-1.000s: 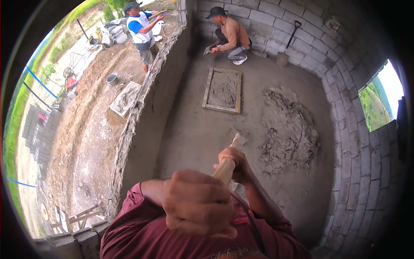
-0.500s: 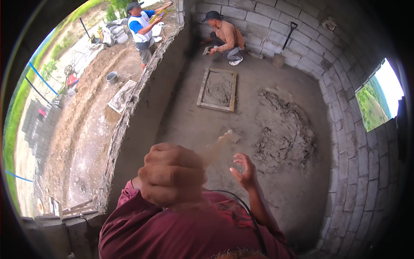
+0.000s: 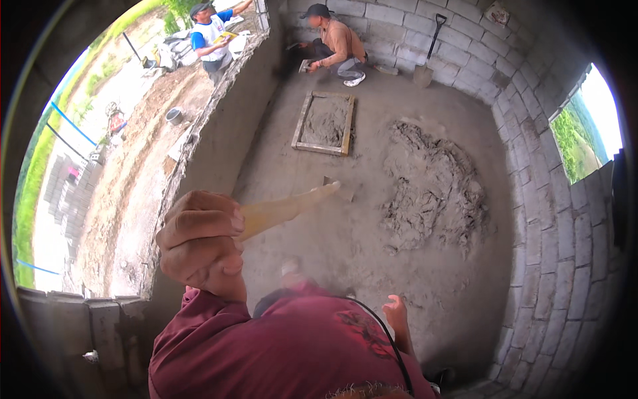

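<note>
Nearest, the person's left hand (image 3: 203, 243) is gripping the pale handle of a long tool (image 3: 286, 209), fingers closing around its end, while the right hand (image 3: 395, 311) is hanging apart from it by the right hip, fingers loosely curling and holding nothing visible. The step in hand seems to be one-handed handling of the tool; steering it well would be calling for the right hand lower on the shaft. Its metal blade (image 3: 345, 190) is lying ahead at floor level, though whether it is touching the floor (image 3: 425, 286) is hard to tell. The low wall (image 3: 216, 163) is limiting leftward swing; the wet mortar heap (image 3: 435, 189) is bordering the right. Beyond the blade, a wooden frame (image 3: 298, 130) is holding more mortar, and farther off a crouching co-worker (image 3: 342, 43) is occupying the corner, with a shovel (image 3: 423, 74) leaning against the block wall (image 3: 385, 33).
</note>
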`<action>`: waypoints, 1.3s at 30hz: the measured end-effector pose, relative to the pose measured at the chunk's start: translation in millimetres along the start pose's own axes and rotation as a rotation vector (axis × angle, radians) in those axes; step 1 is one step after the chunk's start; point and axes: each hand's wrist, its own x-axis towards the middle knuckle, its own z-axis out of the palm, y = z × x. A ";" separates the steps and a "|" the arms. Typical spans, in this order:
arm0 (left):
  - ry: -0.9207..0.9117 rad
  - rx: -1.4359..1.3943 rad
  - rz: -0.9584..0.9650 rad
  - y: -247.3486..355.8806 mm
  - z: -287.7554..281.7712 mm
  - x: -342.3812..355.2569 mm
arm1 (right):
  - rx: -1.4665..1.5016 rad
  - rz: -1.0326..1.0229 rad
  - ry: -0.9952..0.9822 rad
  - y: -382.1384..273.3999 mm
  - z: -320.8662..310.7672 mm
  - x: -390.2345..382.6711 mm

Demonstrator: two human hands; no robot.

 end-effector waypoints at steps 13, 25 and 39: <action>-0.117 -0.045 0.104 -11.7 15.8 11.8 | 0.270 0.455 0.071 63.1 -4.9 17.5; -0.181 -0.162 0.252 -74.9 -0.2 45.6 | -0.008 0.304 -0.127 48.9 20.1 -14.4; -0.143 -0.209 0.322 -87.4 -9.8 44.7 | -0.073 0.327 -0.021 15.2 15.7 15.7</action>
